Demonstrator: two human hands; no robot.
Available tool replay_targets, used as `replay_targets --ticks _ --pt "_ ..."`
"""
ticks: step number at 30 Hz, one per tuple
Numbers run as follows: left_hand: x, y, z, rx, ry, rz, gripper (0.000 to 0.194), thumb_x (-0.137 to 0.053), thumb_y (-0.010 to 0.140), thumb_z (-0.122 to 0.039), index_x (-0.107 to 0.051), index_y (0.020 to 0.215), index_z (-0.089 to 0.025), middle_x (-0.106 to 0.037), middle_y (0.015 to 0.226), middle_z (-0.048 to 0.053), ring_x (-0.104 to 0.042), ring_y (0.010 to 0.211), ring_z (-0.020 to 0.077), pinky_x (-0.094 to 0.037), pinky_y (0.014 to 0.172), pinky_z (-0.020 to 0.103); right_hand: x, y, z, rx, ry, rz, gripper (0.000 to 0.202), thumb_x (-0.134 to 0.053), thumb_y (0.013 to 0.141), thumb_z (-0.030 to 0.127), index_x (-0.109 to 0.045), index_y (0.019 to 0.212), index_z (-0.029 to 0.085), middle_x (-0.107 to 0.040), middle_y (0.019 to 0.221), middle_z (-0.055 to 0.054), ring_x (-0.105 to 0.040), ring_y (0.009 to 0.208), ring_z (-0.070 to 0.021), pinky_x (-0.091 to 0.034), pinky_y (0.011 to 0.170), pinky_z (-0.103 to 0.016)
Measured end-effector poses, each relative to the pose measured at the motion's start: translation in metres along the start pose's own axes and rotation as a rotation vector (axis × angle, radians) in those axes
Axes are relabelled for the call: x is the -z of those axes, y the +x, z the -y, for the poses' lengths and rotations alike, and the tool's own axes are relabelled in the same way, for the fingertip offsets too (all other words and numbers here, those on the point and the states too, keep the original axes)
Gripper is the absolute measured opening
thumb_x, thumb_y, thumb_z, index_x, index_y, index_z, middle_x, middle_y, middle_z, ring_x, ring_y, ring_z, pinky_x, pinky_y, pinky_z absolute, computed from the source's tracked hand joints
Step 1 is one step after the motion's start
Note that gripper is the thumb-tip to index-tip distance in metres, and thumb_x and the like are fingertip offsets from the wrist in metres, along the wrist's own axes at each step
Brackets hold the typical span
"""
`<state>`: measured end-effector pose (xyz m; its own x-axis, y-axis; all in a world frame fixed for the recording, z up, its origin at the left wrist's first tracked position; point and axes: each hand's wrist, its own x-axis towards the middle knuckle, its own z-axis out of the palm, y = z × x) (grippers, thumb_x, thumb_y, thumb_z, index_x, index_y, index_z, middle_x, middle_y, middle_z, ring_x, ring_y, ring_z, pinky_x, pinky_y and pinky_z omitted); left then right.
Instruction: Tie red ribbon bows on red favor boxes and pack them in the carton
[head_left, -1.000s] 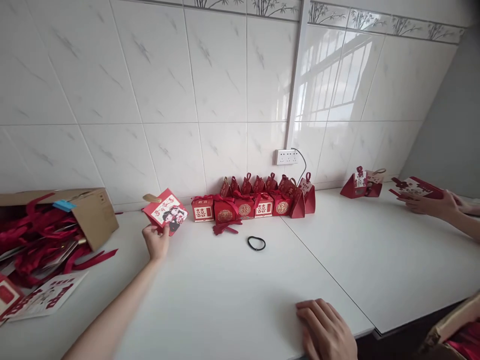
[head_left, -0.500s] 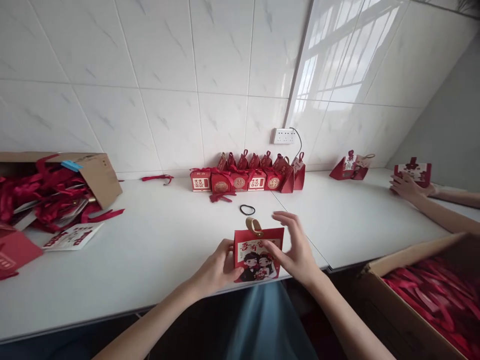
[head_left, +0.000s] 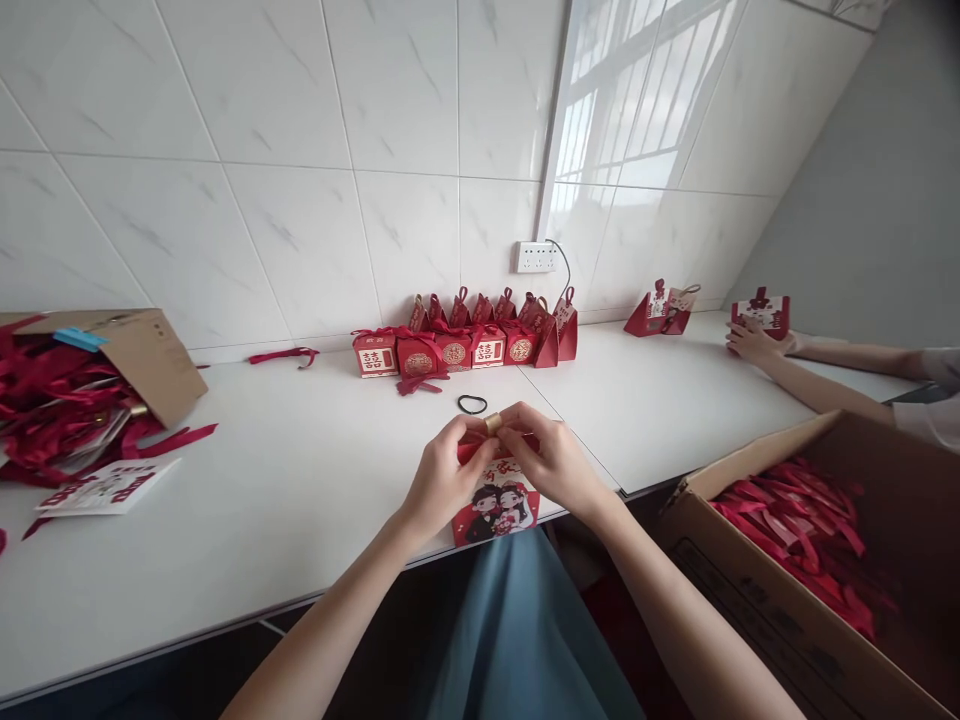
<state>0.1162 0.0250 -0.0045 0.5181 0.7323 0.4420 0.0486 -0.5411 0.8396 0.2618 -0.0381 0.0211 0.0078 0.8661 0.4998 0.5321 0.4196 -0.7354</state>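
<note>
A red gift box [head_left: 496, 505] with a cartoon couple on its front stands at the table's front edge. My left hand [head_left: 448, 472] pinches its top edge from the left, beside the gold loop [head_left: 493, 424]. From the right, my right hand [head_left: 550, 455] is closed on the same top edge, its fingertips against the loop. Both thumbs meet just below the loop, and the fingers hide most of the box's top. Behind my hands lies a black elastic band [head_left: 472, 404] on the white table [head_left: 322, 480].
Finished red boxes [head_left: 455, 355] stand in rows by the wall. A carton of red ribbons [head_left: 154, 365] lies left, beside a white card [head_left: 109, 485]. An open carton [head_left: 795, 600] is at the right front. Another person's hands [head_left: 754, 342] hold a red box [head_left: 761, 316] at the far right.
My right hand has closed on the box's top, and my left hand has moved up from its side to the top edge. The view has shifted to the right.
</note>
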Motion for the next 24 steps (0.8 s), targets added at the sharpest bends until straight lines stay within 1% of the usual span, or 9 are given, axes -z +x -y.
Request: replay_targets --ticks 5,9,13,14,15,17,19,21,24 --pt "-0.004 0.003 0.006 -0.060 0.073 -0.051 0.020 -0.053 0.086 -0.036 -0.052 0.075 -0.019 -0.062 0.072 -0.001 -0.060 0.067 0.0124 -0.048 0.062 0.022 -0.001 0.001 -0.011 0.001 0.044 -0.102 0.013 -0.042 0.089 0.021 -0.051 0.080 0.021 -0.059 0.087 -0.002 -0.058 0.078 -0.0140 -0.049 0.073 -0.030" --pt "-0.009 -0.002 0.011 -0.123 0.147 -0.131 0.022 -0.052 0.086 -0.036 -0.050 0.072 -0.020 -0.058 0.067 -0.002 -0.055 0.061 0.0111 -0.045 0.059 0.022 -0.006 0.002 -0.022 0.065 -0.004 -0.204 0.011 -0.047 0.088 0.024 -0.055 0.081 0.021 -0.055 0.093 -0.005 -0.057 0.090 -0.0170 -0.049 0.079 -0.033" --pt "-0.015 -0.002 0.008 -0.127 0.231 -0.218 0.023 -0.050 0.087 -0.036 -0.047 0.069 -0.021 -0.055 0.064 -0.003 -0.053 0.058 0.0116 -0.043 0.058 0.023 -0.016 -0.013 -0.020 0.114 -0.224 -0.503 0.009 -0.052 0.087 0.025 -0.053 0.095 0.021 -0.054 0.096 -0.007 -0.055 0.095 -0.0208 -0.048 0.083 -0.039" --pt "-0.016 -0.003 0.006 -0.105 0.253 -0.230 0.024 -0.050 0.087 -0.036 -0.046 0.068 -0.021 -0.054 0.062 -0.003 -0.052 0.057 0.0117 -0.042 0.057 0.024 -0.019 -0.020 -0.017 0.126 -0.284 -0.539 0.009 -0.051 0.087 0.025 -0.053 0.095 0.021 -0.054 0.096 -0.008 -0.055 0.096 -0.0216 -0.048 0.084 -0.040" --pt "-0.017 -0.004 0.003 -0.077 0.271 -0.232 0.025 -0.050 0.087 -0.037 -0.046 0.068 -0.021 -0.054 0.062 -0.003 -0.052 0.056 0.0120 -0.042 0.057 0.025 -0.022 -0.027 -0.013 0.128 -0.329 -0.527 0.010 -0.050 0.087 0.025 -0.054 0.096 0.021 -0.055 0.097 -0.009 -0.055 0.098 -0.0225 -0.047 0.085 -0.042" --pt "-0.018 -0.008 -0.004 -0.022 0.277 -0.195 0.022 -0.048 0.088 -0.036 -0.049 0.072 -0.021 -0.057 0.067 -0.001 -0.054 0.059 0.0127 -0.043 0.059 0.026 -0.027 -0.042 -0.007 0.092 -0.359 -0.415 0.020 -0.051 0.088 0.028 -0.054 0.106 0.020 -0.056 0.107 -0.012 -0.056 0.103 -0.0248 -0.047 0.088 -0.044" --pt "-0.019 -0.016 -0.011 0.007 0.224 -0.122 0.019 -0.043 0.091 -0.034 -0.056 0.083 -0.021 -0.063 0.083 0.002 -0.059 0.073 0.0144 -0.047 0.066 0.027 -0.030 -0.053 -0.003 0.032 -0.299 -0.294 0.040 -0.055 0.085 0.035 -0.048 0.121 0.019 -0.053 0.122 -0.015 -0.054 0.111 -0.0273 -0.048 0.090 -0.044" --pt "-0.019 -0.026 -0.018 0.005 0.147 -0.029 0.025 -0.037 0.093 -0.033 -0.059 0.097 -0.022 -0.062 0.103 0.005 -0.060 0.091 0.0164 -0.049 0.076 0.028 -0.029 -0.058 -0.002 -0.018 -0.177 -0.206 0.055 -0.060 0.081 0.039 -0.042 0.129 0.018 -0.053 0.126 -0.016 -0.056 0.111 -0.0273 -0.050 0.087 -0.041" --pt "-0.017 -0.035 -0.021 -0.053 0.175 0.070 0.032 -0.033 0.094 -0.033 -0.060 0.107 -0.023 -0.058 0.107 0.007 -0.059 0.098 0.0180 -0.050 0.080 0.031 -0.019 -0.056 -0.008 -0.082 -0.018 -0.176 0.038 -0.054 0.086 0.036 -0.051 0.120 0.019 -0.064 0.108 -0.011 -0.063 0.095 -0.0224 -0.053 0.079 -0.035"
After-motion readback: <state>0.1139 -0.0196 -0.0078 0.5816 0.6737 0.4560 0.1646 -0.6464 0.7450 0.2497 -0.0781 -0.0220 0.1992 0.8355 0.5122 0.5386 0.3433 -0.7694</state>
